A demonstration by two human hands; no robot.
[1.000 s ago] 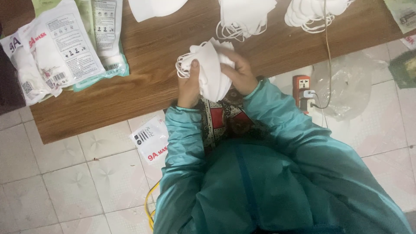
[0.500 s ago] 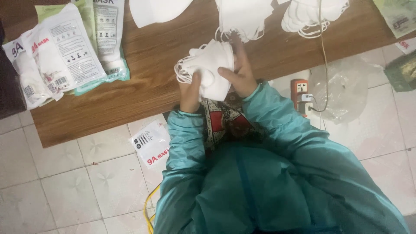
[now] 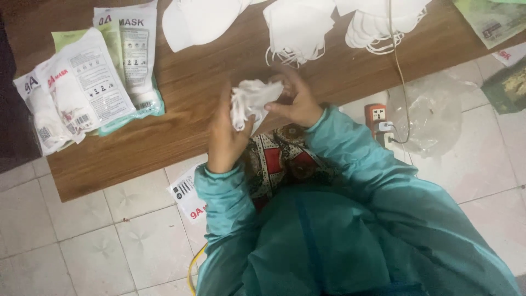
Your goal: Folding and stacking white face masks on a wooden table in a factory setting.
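Hands meet over the near edge of the brown wooden table (image 3: 164, 148) in the head view, the only one there is: the left hand (image 3: 226, 134) and the right hand (image 3: 296, 101) both closed on a small bundle of white folded face masks (image 3: 252, 101), which sits between them, held in the air just above the wood and in front of the teal-sleeved chest. The bundle's long axis runs slightly tilted from lower left to upper right; the left hand grips its lower left end from below, thumb side up, while the right hand's fingers (image 3: 287, 82) curl over its upper right end. Neither is nearer; both are touching it. Further out on the table lie loose heaps of white face masks (image 3: 298, 27), well apart from the grip, and to the left a fan of white and green printed mask packets (image 3: 87, 87). An orange power strip (image 3: 378, 118) rests on the pale tiled floor (image 3: 82, 241) to the right.
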